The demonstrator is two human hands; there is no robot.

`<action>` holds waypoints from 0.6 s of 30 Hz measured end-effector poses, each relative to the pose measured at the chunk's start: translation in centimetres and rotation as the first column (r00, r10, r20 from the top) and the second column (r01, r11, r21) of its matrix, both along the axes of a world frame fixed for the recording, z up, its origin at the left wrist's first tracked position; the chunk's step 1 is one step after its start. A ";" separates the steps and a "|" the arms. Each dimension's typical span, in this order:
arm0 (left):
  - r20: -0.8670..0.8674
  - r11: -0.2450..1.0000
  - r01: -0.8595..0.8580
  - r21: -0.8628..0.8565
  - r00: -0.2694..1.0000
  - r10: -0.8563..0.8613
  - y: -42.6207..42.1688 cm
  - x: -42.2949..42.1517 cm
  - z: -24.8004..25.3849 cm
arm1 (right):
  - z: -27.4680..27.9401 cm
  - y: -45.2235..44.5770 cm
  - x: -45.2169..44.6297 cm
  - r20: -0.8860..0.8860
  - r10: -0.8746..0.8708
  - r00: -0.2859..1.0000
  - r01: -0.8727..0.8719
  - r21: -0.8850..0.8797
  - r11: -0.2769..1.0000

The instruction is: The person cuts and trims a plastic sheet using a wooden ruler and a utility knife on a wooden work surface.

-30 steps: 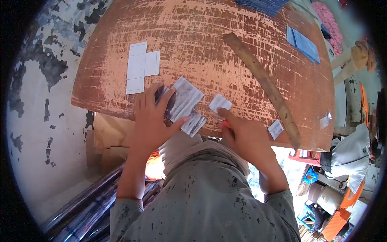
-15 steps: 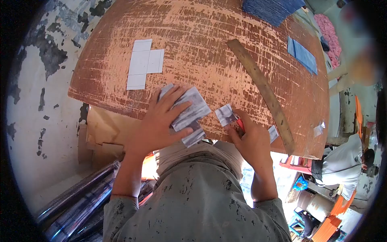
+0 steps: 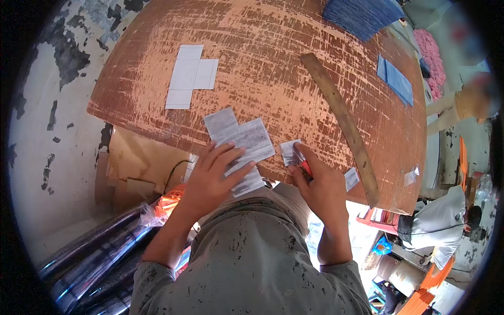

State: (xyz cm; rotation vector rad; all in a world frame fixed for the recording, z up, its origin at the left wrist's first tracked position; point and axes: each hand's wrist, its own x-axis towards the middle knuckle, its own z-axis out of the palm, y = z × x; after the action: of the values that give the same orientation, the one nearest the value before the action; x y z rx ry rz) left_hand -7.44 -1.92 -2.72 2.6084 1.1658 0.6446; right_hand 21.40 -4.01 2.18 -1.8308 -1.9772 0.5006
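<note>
A grey streaked sheet (image 3: 254, 137) with a stepped outline lies near the table's front edge. My left hand (image 3: 212, 170) rests over its lower left part, fingers spread. My right hand (image 3: 317, 176) pinches a small grey square piece (image 3: 292, 152) between thumb and index finger, just right of the sheet and apart from it. A small red tool (image 3: 306, 168) is also in the right hand, mostly hidden by the fingers. Further up on the left lies a white paper template (image 3: 185, 79) with drawn lines.
A long brown strip (image 3: 344, 121) crosses the worn table (image 3: 257, 63) on the right. Another small grey piece (image 3: 352, 179) lies beside its lower end. Folded blue pieces (image 3: 395, 80) and a dark blue stack (image 3: 362, 17) are at the upper right. Shiny rolls (image 3: 100, 262) stand lower left.
My right hand has picked up the small square and tilted it. My left hand has moved down over the stepped sheet, showing more of its upper left part.
</note>
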 end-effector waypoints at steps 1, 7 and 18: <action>0.050 1.000 0.006 0.020 0.999 -0.007 0.1 -0.4 0.1 | 0.3 -0.2 -0.1 0.009 -0.016 1.000 0.016 -0.014 1.000; 0.383 0.994 0.104 -0.031 0.920 -0.084 -0.2 0.3 3.3 | 0.7 -0.5 0.5 -0.113 -0.106 0.988 0.097 -0.081 0.992; 0.783 0.881 0.415 -0.229 0.616 -0.087 4.1 3.1 1.7 | 1.5 -2.7 -0.1 -0.875 -0.294 0.384 -0.047 -0.337 0.940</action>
State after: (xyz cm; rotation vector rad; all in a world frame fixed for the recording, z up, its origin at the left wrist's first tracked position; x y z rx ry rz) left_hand -4.36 2.16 -1.01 1.7726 0.5402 1.1426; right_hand 21.26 -6.67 3.68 -1.2807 -0.9617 1.4771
